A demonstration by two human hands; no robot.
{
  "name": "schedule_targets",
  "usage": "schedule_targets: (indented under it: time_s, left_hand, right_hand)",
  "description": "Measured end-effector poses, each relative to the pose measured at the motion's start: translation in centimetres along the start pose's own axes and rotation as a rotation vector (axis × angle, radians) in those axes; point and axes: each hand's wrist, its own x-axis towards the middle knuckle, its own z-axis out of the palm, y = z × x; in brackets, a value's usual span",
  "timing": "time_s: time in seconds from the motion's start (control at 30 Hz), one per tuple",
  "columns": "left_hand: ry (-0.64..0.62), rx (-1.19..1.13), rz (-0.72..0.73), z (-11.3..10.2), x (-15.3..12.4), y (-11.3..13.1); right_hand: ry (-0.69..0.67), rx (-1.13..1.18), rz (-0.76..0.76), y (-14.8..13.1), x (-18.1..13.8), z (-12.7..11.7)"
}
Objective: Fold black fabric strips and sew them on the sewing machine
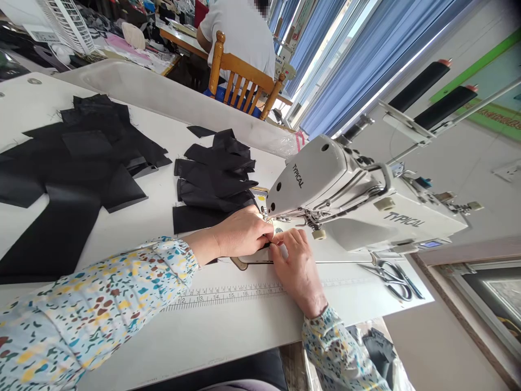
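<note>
Close to the needle of the white sewing machine (325,184), my left hand (244,231) and my right hand (295,258) meet fingertip to fingertip. Between them they pinch a small piece of black fabric (264,246), mostly covered by the fingers. Both hands are closed, thumbs against forefingers. Just beyond my left wrist lies a row of overlapping black fabric pieces (215,176) that reaches to the machine bed. A larger heap of black fabric (85,157) spreads over the left of the table. The needle tip itself is hard to make out.
Scissors (393,279) lie at the table's right end. A printed ruler scale (232,295) runs along the front. Two black thread cones (423,87) stand behind the machine. Past the table's raised edge, a person in white (244,38) sits on a wooden chair (244,76).
</note>
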Motion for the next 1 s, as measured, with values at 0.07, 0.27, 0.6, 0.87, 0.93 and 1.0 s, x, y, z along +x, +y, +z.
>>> schedule_targets:
  time_s: [0.07,0.27,0.6,0.87,0.93,1.0]
  left_hand:
    - [0.001,0.002,0.003,0.0,0.0,0.0]
    - [0.006,0.016,0.004,0.2,0.0,0.0]
    - [0.018,0.045,0.104,-1.7,-2.0,-0.1]
    - [-0.002,0.062,0.144,-2.2,-2.3,-0.2]
    - [-0.008,0.081,0.139,-2.2,-2.3,0.0]
    - [-0.018,0.102,0.136,-2.2,-2.3,0.2]
  right_hand:
    - [0.008,-0.002,0.007,0.0,0.0,0.1]
    - [0.013,-0.038,-0.022,0.0,0.1,0.1]
    - [-0.038,-0.13,-0.149,-0.2,0.5,-0.2]
    - [-0.131,-0.264,-0.24,-0.3,1.1,-1.1]
    - [-0.137,-0.291,-0.246,-0.3,1.2,-1.2]
    - [-0.136,-0.308,-0.247,-0.3,1.1,-1.2]
